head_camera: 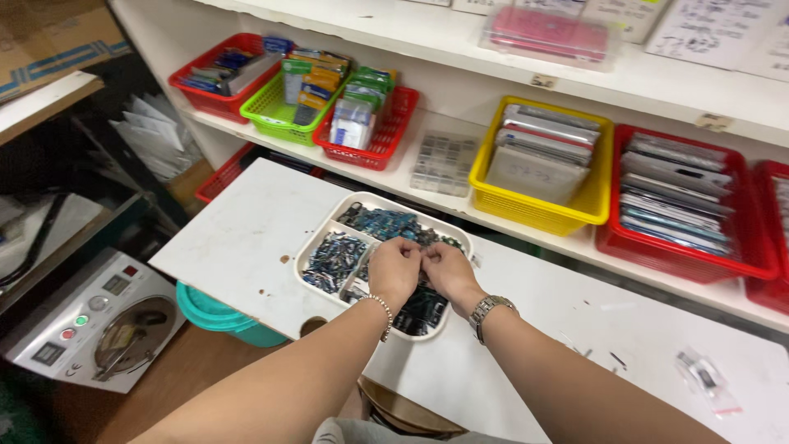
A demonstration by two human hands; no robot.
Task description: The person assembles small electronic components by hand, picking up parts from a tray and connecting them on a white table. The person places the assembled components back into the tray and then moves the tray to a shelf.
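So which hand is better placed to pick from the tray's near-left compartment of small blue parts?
Left, probably. The left hand sits right beside that compartment of the white divided plastic tray, while the right hand is farther over, above the dark parts.

White table (pixel 246 238) w/ divided white tray (pixel 322 238), small clear bag (pixel 705 380) on it.

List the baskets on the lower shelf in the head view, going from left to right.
Red basket of dark packets → green basket → red basket of small packs → yellow basket of flat grey items → large red basket of flat items → another red basket, cut off at the right edge.
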